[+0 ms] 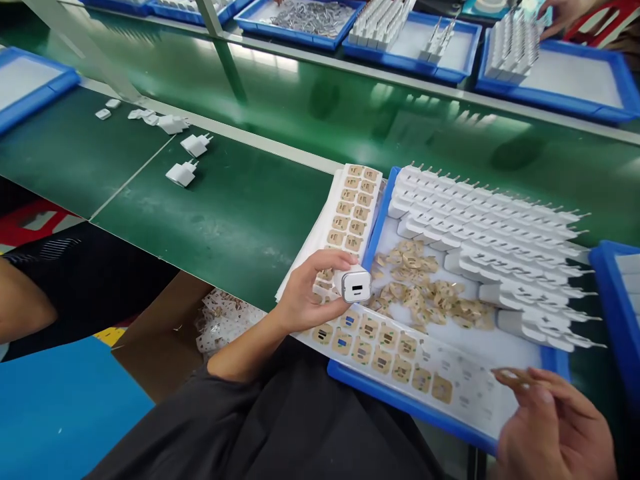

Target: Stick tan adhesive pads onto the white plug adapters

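Note:
My left hand (305, 293) grips a white charger plug (356, 287) between thumb and fingers, its end face with the dark port slot turned up towards me. At the lower right, my right hand (557, 423) pinches a small tan sticker (511, 376) by its edge. Between the hands a sticker sheet (463, 373) lies across the near side of a blue tray (400, 402). Tan stickers fill its left part, while the right part is bare backing. Loose tan peeled pieces (435, 300) are heaped in the tray beside rows of white charger plugs (490, 233), prongs pointing right.
A stack of sticker sheets (353, 210) lies left of the tray. Farther left are loose chargers (183, 173) on the green table (240, 200). Another blue tray (613, 300) stands at right. Below sits a cardboard box (165, 333) of scraps. A person's arm (23, 303) shows at left.

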Motion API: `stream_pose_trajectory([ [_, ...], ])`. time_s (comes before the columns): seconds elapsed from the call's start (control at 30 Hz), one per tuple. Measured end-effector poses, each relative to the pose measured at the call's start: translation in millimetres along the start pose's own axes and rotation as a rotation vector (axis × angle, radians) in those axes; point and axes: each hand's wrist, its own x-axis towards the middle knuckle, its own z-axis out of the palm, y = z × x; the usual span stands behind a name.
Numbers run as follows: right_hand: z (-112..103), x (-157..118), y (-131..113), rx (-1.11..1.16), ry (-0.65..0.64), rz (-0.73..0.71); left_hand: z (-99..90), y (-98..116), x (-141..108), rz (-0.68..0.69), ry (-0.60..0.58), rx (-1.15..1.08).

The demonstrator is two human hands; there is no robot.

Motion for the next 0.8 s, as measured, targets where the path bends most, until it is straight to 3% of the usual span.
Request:
stream_pose_trajectory([
  [0.1,20.6,-9.1,-22.8,0.154,-0.183,0.002,0.9,2.9,-3.8,-0.051,0.000,-0.030],
  [0.27,61.3,-26.9,-63.2,0.372,-0.735,-0.053,7.8,10.5,-12.0,-0.220,-0.071,-0.125],
  [0.37,80.0,-31.7,-78.2,0.502,-0.911,-0.088,13.2,16.9,-14.9,-0.270,-0.128,-0.181],
  [0.5,87.5,-38.1,-75.9,0.629,-0.961,0.038,18.5,19.4,-17.5,-0.288,-0.143,-0.155],
  [0.63,80.4,-39.7,-65.9,0.641,-1.014,0.133,18.3,15.9,-19.2,-0.154,-0.090,0.028],
  [0.7,76.5,-36.8,-63.9,0.639,-0.953,0.125,17.7,15.5,-19.5,-0.084,-0.091,0.084],
  [0.8,75.7,-32.5,-64.2,0.604,-0.748,0.107,18.6,17.8,-19.2,-0.036,-0.094,0.086],
])
